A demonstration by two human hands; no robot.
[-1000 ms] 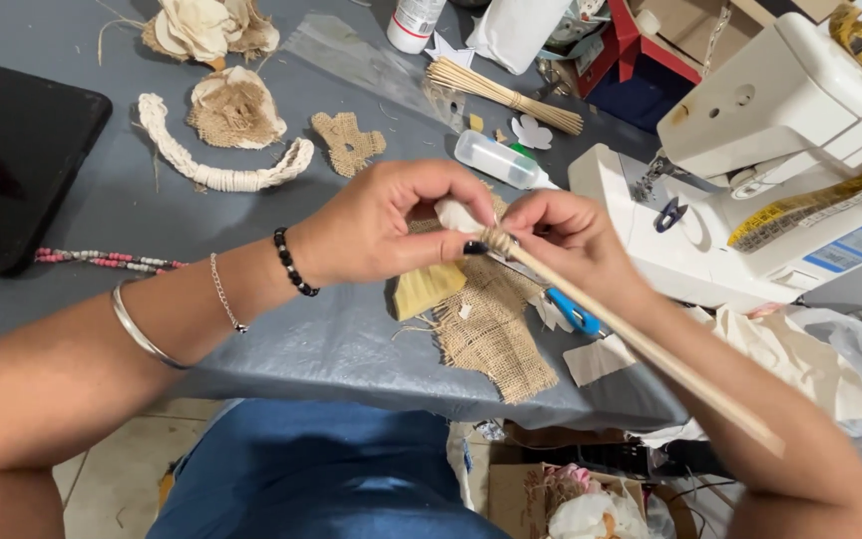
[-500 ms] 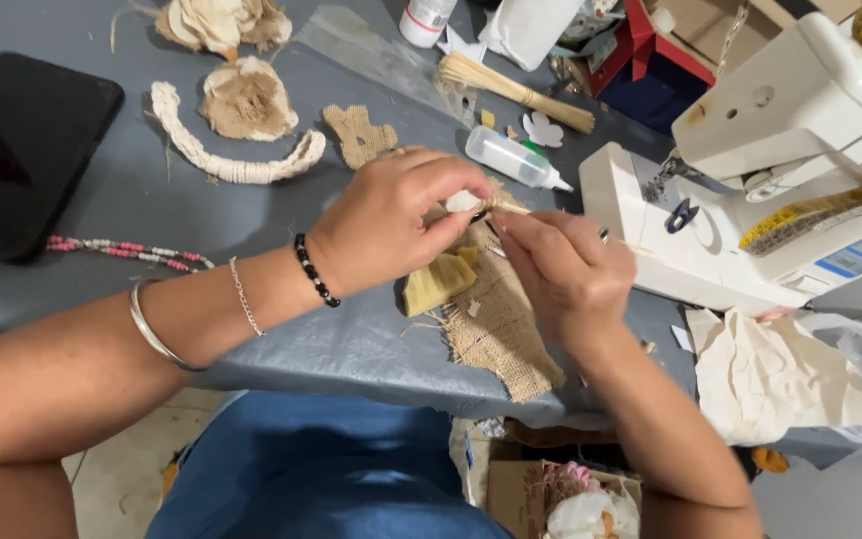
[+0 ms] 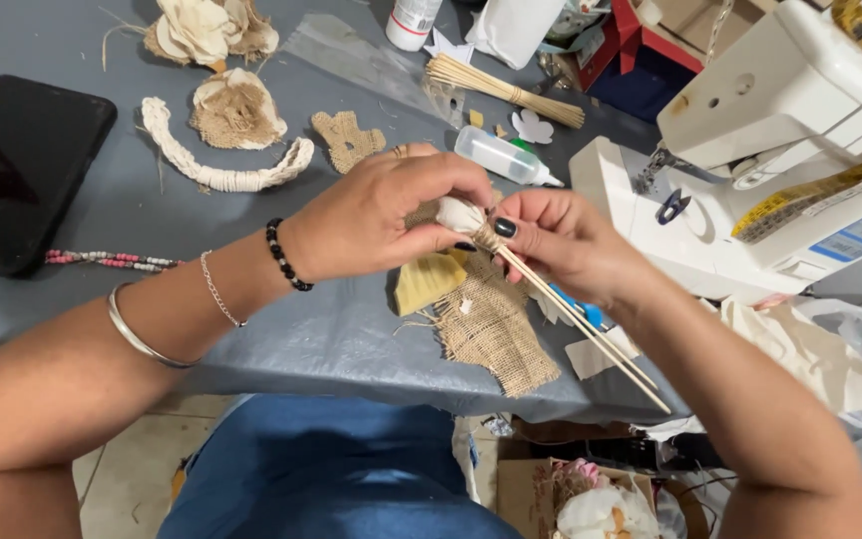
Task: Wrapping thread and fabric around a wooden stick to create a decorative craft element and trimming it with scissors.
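My left hand (image 3: pixel 383 215) pinches a small cream husk bud (image 3: pixel 459 214) at the tip of thin wooden sticks (image 3: pixel 583 326). My right hand (image 3: pixel 563 243) grips the same sticks just below the bud, where twine is wound around them. The sticks slant down to the right past my right forearm. Under both hands lie a piece of burlap (image 3: pixel 496 334) and a yellowish husk piece (image 3: pixel 429 281) on the grey table (image 3: pixel 281 329).
A white sewing machine (image 3: pixel 770 150) stands at the right. A black tablet (image 3: pixel 14 170) lies at the left, a bead string (image 3: pixel 102 260) beside it. Husk flowers (image 3: pixel 214 30), a braided arc (image 3: pixel 214 172), a glue bottle (image 3: pixel 501 158) and a stick bundle (image 3: pixel 501 85) lie farther back.
Both hands have risen slightly from the burlap. The sticks now show again, slanting down right under my right hand, and the bud sits between my fingertips.
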